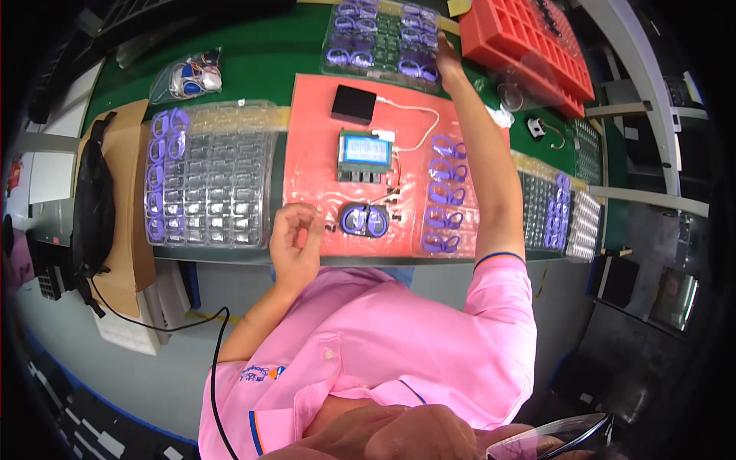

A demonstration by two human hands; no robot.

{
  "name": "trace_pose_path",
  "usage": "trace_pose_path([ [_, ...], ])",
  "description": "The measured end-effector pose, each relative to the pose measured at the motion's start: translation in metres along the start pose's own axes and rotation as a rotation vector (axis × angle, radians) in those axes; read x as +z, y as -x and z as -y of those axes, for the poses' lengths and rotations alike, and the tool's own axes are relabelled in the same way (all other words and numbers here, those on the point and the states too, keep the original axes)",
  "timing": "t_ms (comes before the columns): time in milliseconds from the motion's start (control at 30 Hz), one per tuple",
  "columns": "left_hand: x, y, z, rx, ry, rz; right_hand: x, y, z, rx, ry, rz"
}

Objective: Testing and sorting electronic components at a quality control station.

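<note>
My left hand (295,234) is at the near left of the red mat (310,153), its fingers curled toward the thumb; whatever lies between them is too small to tell. To its right lies a black, purple-rimmed fixture with two round bays (364,220), wired to a small board with a lit blue display (366,151). My right arm stretches far forward, and my right hand (448,63) is against the right edge of a clear plastic tray (381,57) holding purple wristbands (415,69). Seen edge-on, that hand's fingers are mostly hidden.
A black box (353,104) with a white cable sits on the mat. Several purple bands (441,193) lie in a column beneath my right forearm. Clear trays (218,176) stand left and right. Red divided bins (514,38) are far right, a bagged cable bundle (192,78) far left.
</note>
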State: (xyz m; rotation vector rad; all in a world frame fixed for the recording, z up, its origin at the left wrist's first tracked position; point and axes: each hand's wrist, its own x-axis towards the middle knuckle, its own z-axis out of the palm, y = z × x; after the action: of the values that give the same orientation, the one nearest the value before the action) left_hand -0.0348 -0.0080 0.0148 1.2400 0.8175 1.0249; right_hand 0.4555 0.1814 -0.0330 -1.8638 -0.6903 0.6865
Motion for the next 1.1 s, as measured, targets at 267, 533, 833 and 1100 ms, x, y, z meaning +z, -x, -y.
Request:
trace_pose_path([
  [267,0.002,0.001,-0.002,0.002,-0.221,0.132,-0.033,-0.077,-0.044,0.0,0.421,-0.135],
  [533,0.008,0.001,0.002,0.277,-0.545,0.207,0.004,0.051,0.05,-0.485,0.298,-0.092],
  [833,0.026,-0.011,0.009,0.372,-0.722,0.435,-0.036,0.353,0.072,-0.464,0.377,0.264],
  [1100,0.022,-0.022,0.009,0.395,-0.697,0.553,0.011,0.424,0.005,-0.569,0.478,0.135],
])
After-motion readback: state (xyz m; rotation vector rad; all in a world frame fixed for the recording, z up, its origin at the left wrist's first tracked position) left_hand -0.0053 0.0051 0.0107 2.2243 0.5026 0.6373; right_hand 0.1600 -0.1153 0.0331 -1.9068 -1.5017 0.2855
